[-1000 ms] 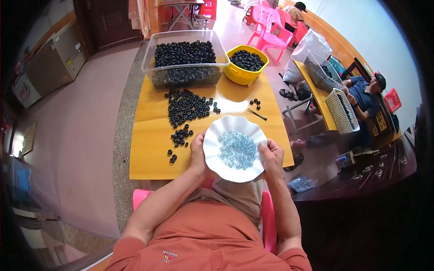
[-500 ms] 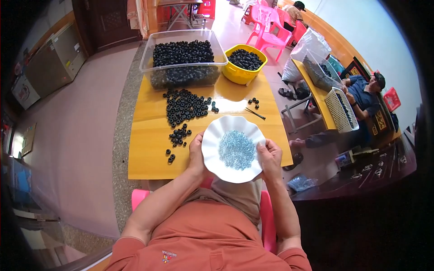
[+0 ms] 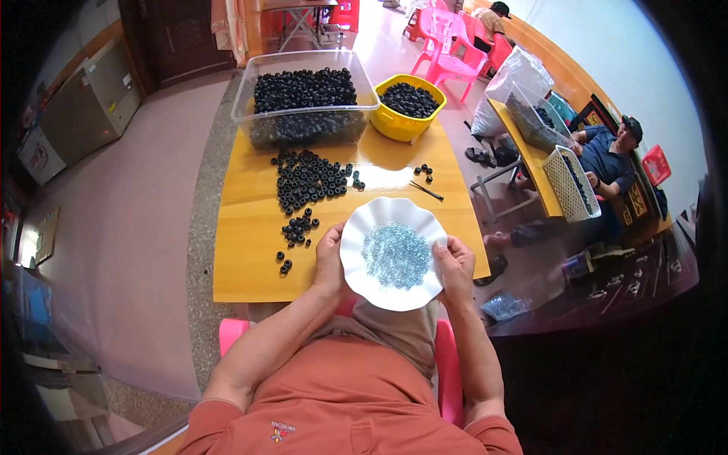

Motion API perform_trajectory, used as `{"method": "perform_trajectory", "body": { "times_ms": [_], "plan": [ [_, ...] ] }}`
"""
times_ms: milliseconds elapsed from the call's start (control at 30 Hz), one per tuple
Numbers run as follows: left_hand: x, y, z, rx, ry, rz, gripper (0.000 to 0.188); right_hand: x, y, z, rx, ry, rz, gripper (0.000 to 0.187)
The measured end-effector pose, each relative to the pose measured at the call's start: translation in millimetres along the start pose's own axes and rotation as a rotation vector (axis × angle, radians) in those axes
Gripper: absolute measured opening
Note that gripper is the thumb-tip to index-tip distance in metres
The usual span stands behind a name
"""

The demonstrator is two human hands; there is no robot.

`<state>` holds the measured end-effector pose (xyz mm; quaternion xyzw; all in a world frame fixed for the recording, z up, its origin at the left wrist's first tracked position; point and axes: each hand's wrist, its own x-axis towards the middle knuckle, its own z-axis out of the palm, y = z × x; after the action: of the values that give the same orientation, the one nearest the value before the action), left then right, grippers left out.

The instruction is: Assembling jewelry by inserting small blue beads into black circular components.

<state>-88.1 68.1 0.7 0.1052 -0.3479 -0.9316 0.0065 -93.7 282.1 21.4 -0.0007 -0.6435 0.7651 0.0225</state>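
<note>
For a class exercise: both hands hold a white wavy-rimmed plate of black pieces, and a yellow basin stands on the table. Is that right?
No: in the head view, the pieces are pale blue. The left hand and right hand do hold the plate; the rest stands.

A white plate (image 3: 394, 210) with a wavy, scalloped rim sits between the left fingers (image 3: 332, 236) and right fingers (image 3: 460, 249), gripped at both sides, its hollow facing up. Tiny glassy pale-blue pieces (image 3: 396, 255) lie loose across its middle, inward of the fingers, short of the rim.
</note>
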Motion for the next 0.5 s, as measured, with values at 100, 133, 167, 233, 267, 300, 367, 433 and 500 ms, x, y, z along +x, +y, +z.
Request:
{"method": "perform_trajectory", "body": {
  "times_ms": [100,133,167,233,267,300,367,433,500],
  "plan": [
    [-1,0,2,-0.043,-0.005,-0.045,0.021,-1,1,-1,0.066,0.005,-0.012,0.013],
    [-2,0,1,-0.059,-0.020,-0.037,0.022,-1,3,-1,0.029,0.008,-0.019,0.013],
    [-2,0,1,-0.075,-0.034,-0.029,0.023,0,4,-2,-0.009,0.011,-0.025,0.013],
    [-3,1,6,-0.052,-0.014,-0.040,0.022,-2,1,0,0.027,0.005,-0.022,0.013],
    [-3,1,7,-0.029,0.005,-0.051,0.023,-2,0,0,0.061,0.000,-0.021,0.014],
    [-3,1,3,-0.035,0.001,-0.052,0.023,-3,0,0,0.055,0.001,-0.024,0.014],
    [-1,-1,-7,-0.145,-0.095,-0.065,0.022,-3,0,1,-0.021,-0.020,-0.022,0.015],
    [-1,-2,-2,-0.120,-0.071,-0.067,0.022,-3,-1,1,0.031,-0.015,-0.015,0.015],
    [-3,-1,1,-0.096,-0.051,-0.071,0.022,-3,-1,0,0.080,-0.006,-0.010,0.015]
  ]
}}
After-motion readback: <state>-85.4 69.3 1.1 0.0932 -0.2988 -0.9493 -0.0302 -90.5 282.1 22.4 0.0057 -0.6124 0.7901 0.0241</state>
